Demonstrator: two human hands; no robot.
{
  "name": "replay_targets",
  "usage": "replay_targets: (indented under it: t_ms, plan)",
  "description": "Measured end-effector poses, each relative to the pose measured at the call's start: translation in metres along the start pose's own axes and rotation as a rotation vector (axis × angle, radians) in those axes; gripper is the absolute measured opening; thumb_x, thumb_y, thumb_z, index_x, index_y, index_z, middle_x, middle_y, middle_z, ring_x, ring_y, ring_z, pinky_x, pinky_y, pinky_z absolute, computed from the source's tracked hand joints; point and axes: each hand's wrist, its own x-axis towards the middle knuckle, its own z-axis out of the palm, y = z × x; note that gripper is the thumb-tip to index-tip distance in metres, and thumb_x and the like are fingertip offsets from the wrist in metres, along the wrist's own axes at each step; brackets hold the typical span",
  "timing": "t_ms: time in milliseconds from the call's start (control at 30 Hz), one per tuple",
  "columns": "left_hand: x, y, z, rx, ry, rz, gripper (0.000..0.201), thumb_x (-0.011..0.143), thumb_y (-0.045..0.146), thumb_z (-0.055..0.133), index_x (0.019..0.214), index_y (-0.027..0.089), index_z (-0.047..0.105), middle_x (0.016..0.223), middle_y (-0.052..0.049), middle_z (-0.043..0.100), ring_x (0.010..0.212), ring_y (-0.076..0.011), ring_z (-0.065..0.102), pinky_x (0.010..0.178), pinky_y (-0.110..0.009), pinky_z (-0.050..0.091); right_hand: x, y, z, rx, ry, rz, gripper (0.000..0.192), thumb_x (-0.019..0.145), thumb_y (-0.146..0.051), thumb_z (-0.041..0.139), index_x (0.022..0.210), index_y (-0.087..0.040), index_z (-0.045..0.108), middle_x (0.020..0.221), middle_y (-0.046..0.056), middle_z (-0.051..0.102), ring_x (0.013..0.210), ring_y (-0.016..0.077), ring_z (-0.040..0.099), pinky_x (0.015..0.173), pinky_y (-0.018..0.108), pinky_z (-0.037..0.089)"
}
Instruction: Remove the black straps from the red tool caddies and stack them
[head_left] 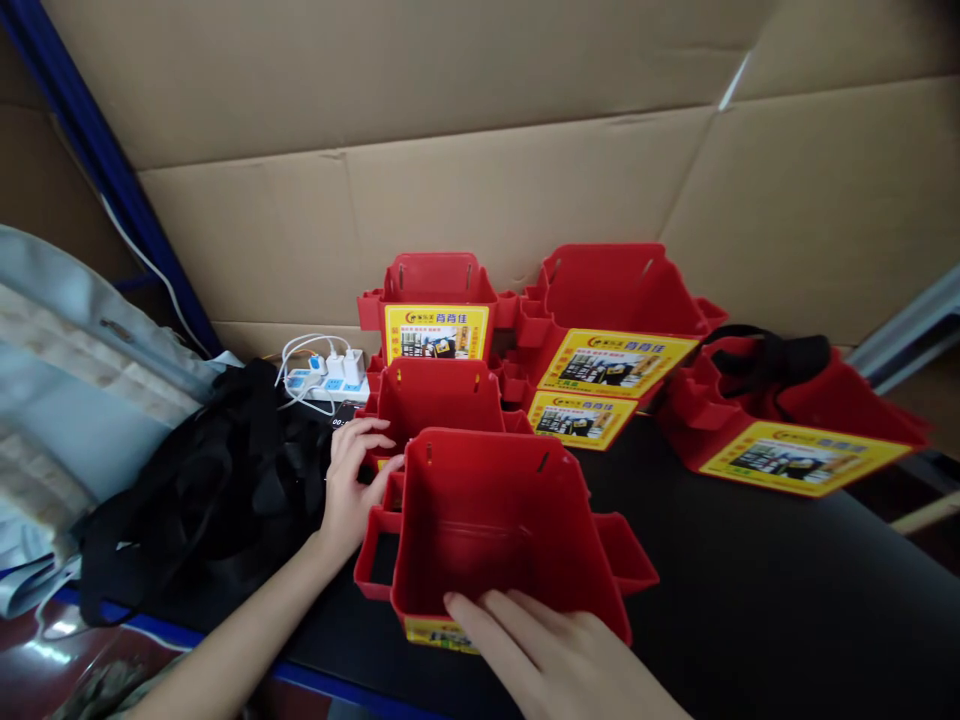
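Your right hand (555, 655) lies flat on the near rim of the red bin (487, 530) at the front edge of the black counter (750, 590), fingers straight and gripping nothing; its wrist is cut off by the frame. Your left hand (352, 490) rests loosely curled against the bin's left side pocket, and you cannot tell whether it grips. The bin's yellow label (439, 632) is mostly hidden below the rim. A second red bin (439, 400) stands just behind, touching it.

I take this for a packing workshop: flattened cardboard sheets (480, 150) wall the bench behind 5 identical labelled red bins (439, 300).
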Motion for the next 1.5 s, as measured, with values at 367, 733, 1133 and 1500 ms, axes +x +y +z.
replay_targets:
  t_ms: [367, 733, 1133, 1500]
  plan:
    - [0.017, -0.032, -0.065, 0.708, -0.363, -0.379, 0.036, 0.073, 0.037, 0.056, 0.102, 0.016, 0.057, 0.102, -0.013, 0.061, 0.098, -0.0294, 0.056, 0.082, -0.039, 0.043, 0.011, 0.002, 0.002, -0.064, -0.130, 0.030, 0.031, 0.071, -0.031, 0.063, 0.099, -0.019, 0.056, 0.082, 0.002, 0.066, 0.068, 0.0191, 0.064, 0.049, 0.028, 0.047]
    - [0.099, 0.050, -0.083, 0.447, -0.049, -0.040, 0.015, 0.084, 0.028, 0.045, 0.091, 0.019, 0.055, 0.078, -0.002, 0.066, 0.068, -0.0147, 0.062, 0.060, -0.021, 0.043, 0.066, 0.047, -0.054, 0.381, 0.023, 0.247, 0.047, 0.081, -0.033, 0.056, 0.124, -0.021, 0.044, 0.125, 0.003, 0.053, 0.112, 0.0162, 0.051, 0.093, 0.030, 0.045]
    - [0.135, 0.099, -0.016, -0.041, -0.482, 0.198, 0.018, 0.082, 0.017, 0.047, 0.082, 0.018, 0.065, 0.084, -0.001, 0.068, 0.074, -0.0135, 0.060, 0.068, -0.022, 0.044, 0.083, 0.122, -0.038, 0.616, 0.446, 0.557, 0.021, 0.080, -0.021, 0.051, 0.093, -0.017, 0.067, 0.089, 0.003, 0.069, 0.082, 0.0168, 0.064, 0.074, 0.030, 0.053]
    - [0.157, 0.030, -0.071, -0.067, -0.666, -0.381, 0.034, 0.081, 0.042, 0.047, 0.063, 0.015, 0.048, 0.052, 0.004, 0.039, 0.048, -0.0062, 0.030, 0.044, -0.018, 0.025, 0.044, 0.202, -0.051, 0.441, 1.012, 0.910, 0.024, 0.072, -0.025, 0.057, 0.093, -0.022, 0.069, 0.090, 0.003, 0.069, 0.069, 0.0156, 0.063, 0.056, 0.027, 0.053]
